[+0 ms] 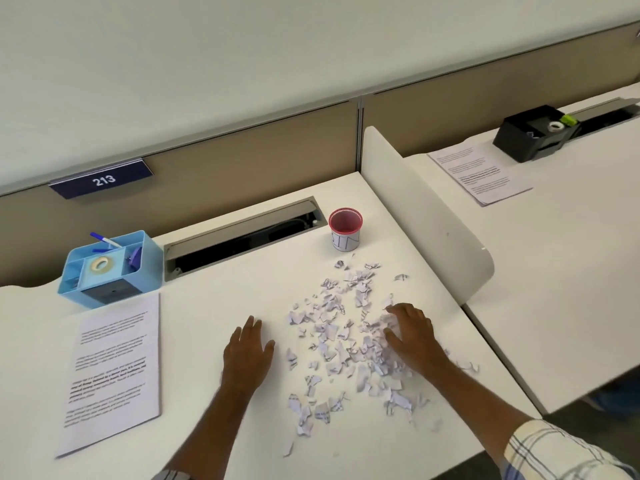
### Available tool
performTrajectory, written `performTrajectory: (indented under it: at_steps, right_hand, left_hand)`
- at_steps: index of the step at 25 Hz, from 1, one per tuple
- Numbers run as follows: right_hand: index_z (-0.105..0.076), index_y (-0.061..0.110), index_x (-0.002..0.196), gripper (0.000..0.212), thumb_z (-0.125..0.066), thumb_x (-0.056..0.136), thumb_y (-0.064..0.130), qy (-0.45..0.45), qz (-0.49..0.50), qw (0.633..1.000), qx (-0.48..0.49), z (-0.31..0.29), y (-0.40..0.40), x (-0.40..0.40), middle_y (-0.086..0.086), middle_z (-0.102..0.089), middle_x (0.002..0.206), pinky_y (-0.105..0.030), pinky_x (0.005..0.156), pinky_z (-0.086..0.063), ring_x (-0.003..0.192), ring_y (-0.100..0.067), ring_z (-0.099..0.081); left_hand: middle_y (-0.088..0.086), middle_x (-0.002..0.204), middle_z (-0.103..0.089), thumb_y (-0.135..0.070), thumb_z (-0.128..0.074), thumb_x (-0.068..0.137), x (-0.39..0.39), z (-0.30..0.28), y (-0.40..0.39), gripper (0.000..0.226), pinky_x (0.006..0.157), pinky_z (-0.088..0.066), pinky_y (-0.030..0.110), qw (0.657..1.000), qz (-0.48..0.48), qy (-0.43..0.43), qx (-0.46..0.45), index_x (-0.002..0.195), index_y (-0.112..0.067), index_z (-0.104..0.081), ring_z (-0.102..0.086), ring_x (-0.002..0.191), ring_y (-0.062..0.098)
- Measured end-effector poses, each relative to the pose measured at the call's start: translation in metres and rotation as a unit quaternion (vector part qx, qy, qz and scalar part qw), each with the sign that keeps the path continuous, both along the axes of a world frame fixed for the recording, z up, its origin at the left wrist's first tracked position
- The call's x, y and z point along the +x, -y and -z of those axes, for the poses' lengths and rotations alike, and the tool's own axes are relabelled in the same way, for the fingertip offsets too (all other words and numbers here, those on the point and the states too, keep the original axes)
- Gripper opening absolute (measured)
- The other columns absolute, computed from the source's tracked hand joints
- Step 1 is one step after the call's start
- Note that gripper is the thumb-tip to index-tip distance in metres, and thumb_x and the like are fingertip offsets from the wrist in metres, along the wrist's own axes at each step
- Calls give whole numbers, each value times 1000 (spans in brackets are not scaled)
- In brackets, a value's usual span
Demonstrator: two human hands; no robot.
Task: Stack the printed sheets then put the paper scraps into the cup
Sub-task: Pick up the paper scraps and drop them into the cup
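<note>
The checked sleeve (pixel 554 448) sits nearest, at the lower right. On the left of the table (pixel 214 299) the sheets (pixel 112 372) lie as one pile, just in front of a blue organiser (pixel 110 268); the stacking looks done. The left hand (pixel 247 355) rests flat on bare table, fingers (pixel 251 327) straight and slightly spread, holding nothing, just left of the scraps (pixel 343 341). These scraps spread between the two hands and run on toward the cup (pixel 345 229), which stands upright near the table's back edge, well apart from both hands. The right hand (pixel 412 334) lies on the pile's right side, fingers spread and bent over the scraps, raking rather than gripping.

Risks, as I judge them: a fast sweep could push bits off the near or right edge, where a few already lie close. The cup is light and narrow, so a full handful could spill or tip it.
</note>
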State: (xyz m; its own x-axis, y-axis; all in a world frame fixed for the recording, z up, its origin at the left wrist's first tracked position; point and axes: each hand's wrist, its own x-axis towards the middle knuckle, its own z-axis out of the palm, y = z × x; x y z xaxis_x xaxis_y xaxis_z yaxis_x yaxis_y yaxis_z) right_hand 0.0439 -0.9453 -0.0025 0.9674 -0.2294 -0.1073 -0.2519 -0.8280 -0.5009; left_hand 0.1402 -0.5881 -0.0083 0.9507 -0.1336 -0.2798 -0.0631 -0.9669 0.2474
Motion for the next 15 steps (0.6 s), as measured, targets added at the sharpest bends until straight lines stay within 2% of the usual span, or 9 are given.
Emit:
performTrajectory:
  at_steps: [4,7,10,13,15]
  right_hand:
    - [-58,15,134,43,-67,92,18,8,44,999,27,7,22,14,-6,-56,132,-40,104,-38,121,-30,-51]
    - [-54,10,139,45,-57,94,14,-3,85,995,47,17,36,34,-14,-53,139,-41,111,-32,129,-37,-47]
    - [-49,11,145,47,-52,98,7,-19,144,987,64,21,48,60,-17,-48,143,-44,113,-31,132,-40,-42]
    - [-50,9,143,44,-51,100,9,-8,181,980,82,28,55,87,-18,-48,141,-44,115,-32,132,-38,-43]
    - [-54,9,139,40,-54,99,11,15,196,974,113,33,54,105,-16,-51,135,-46,114,-36,128,-34,-49]
  left_hand:
    - [0,174,-18,-38,-48,108,12,16,-10,60,127,-22,50,1000,-13,5,-9,163,-17,-34,-18,159,34]
    - [7,173,-22,-33,-56,105,25,29,-18,62,127,-18,57,999,-23,35,-28,160,-10,-38,-17,158,43]
    - [7,174,-17,-44,-49,107,44,40,-20,68,129,-11,58,999,-32,28,-34,163,-12,-30,-11,160,41]
    - [6,173,-23,-59,-35,102,50,47,-19,75,128,-13,58,996,-36,79,-34,162,-15,-32,-17,159,39]
    - [4,172,-25,-61,-32,100,47,49,-16,76,129,-14,56,993,-36,105,-26,162,-17,-32,-19,159,37]
